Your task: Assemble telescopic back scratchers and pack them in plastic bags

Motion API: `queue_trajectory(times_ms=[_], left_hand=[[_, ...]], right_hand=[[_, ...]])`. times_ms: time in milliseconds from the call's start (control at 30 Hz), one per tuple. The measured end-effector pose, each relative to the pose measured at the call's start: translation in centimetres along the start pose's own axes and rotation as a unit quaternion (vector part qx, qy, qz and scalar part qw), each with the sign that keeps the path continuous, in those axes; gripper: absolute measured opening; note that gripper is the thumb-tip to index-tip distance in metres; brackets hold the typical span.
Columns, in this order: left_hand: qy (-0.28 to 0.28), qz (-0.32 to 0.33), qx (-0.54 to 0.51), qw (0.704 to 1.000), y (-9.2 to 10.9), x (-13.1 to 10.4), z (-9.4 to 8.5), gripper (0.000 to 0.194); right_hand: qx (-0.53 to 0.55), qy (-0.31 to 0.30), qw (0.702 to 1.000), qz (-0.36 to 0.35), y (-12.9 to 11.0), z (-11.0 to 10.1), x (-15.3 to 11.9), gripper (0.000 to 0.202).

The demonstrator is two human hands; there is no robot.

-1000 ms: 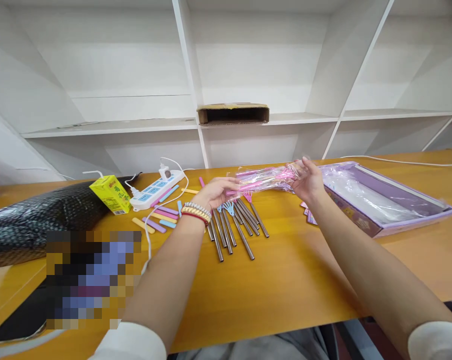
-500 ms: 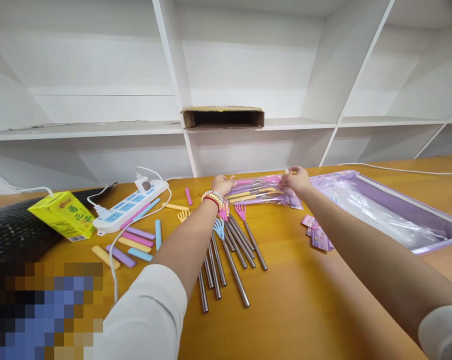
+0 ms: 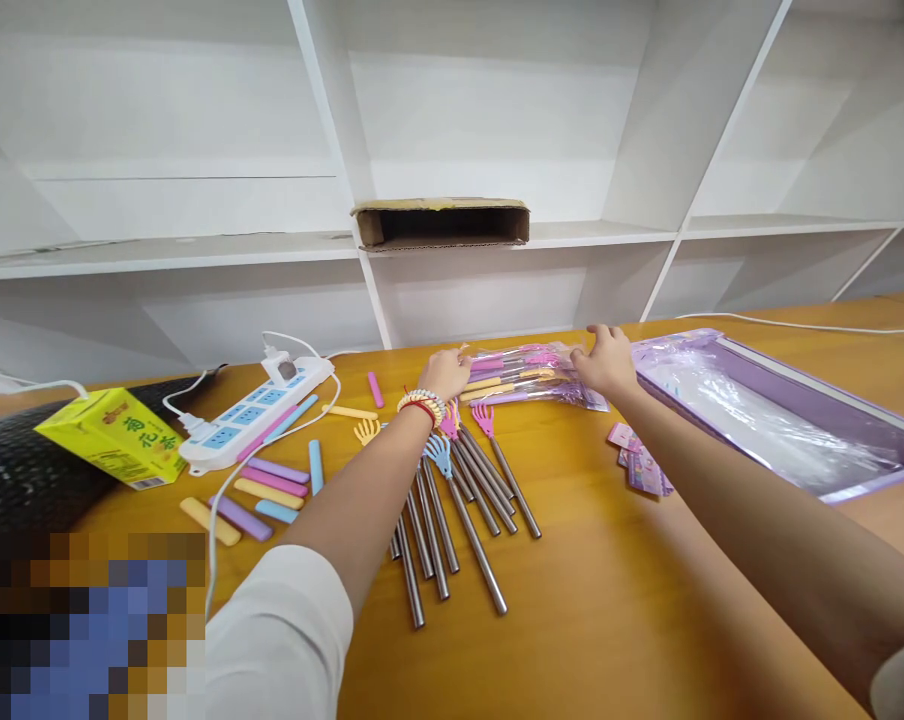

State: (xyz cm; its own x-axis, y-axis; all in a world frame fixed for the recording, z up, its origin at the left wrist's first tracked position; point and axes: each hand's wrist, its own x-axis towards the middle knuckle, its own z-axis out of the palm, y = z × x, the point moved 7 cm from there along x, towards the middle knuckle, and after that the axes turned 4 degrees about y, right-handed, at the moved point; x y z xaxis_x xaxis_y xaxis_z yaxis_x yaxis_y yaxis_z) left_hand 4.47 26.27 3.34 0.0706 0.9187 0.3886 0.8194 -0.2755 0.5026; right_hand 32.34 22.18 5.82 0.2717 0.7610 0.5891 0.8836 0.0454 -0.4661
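Plastic-wrapped back scratchers (image 3: 516, 376) with pink, yellow and purple handles lie stacked at the back of the table. My left hand (image 3: 444, 375) is at the left end of this stack, fingers extended against it and partly hidden. At the other end is my right hand (image 3: 608, 362), its thumb and forefinger apart beside the clear wrapping. Nearer to me lie several unwrapped back scratchers (image 3: 476, 545) with bare metal rods and pink, blue or yellow claw heads. Loose coloured handle sleeves (image 3: 272, 486) are scattered to the left.
A white power strip (image 3: 257, 415) with cables and a yellow drink carton (image 3: 114, 437) stand at left. On the right are a purple tray (image 3: 887, 425) with clear plastic bags and small purple cards (image 3: 645, 470). An open cardboard box (image 3: 441, 205) sits on the white shelf behind.
My right hand has let go of the end of the clear wrapping and its fingers have parted. The wrapped pack has settled on the stack. My left hand stays at the left end.
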Motion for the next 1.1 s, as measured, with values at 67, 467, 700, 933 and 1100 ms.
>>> queue_trajectory(times_ms=[67,467,700,933,1100], left_hand=[[0.009,0.000,-0.003,1.000,0.2,-0.1,-0.9,0.039],[0.080,-0.043,-0.095,0.991,0.4,-8.0,-9.1,0.024],[-0.025,0.034,-0.093,0.995,1.8,-16.2,-9.5,0.019],[-0.022,0.102,0.010,0.995,2.0,-20.2,-8.3,0.034],[-0.077,0.142,0.063,0.985,2.3,-21.0,-6.6,0.046]], right_hand=[[0.007,0.008,1.000,-0.005,0.1,-0.6,-0.5,0.039],[0.141,-0.051,0.988,-0.049,-5.2,-2.6,-8.1,0.018],[0.180,-0.200,0.960,-0.079,-7.8,0.1,-13.8,0.019],[0.179,-0.250,0.934,-0.181,-9.4,0.8,-16.7,0.019],[0.177,-0.275,0.927,-0.184,-9.1,0.9,-16.9,0.019]])
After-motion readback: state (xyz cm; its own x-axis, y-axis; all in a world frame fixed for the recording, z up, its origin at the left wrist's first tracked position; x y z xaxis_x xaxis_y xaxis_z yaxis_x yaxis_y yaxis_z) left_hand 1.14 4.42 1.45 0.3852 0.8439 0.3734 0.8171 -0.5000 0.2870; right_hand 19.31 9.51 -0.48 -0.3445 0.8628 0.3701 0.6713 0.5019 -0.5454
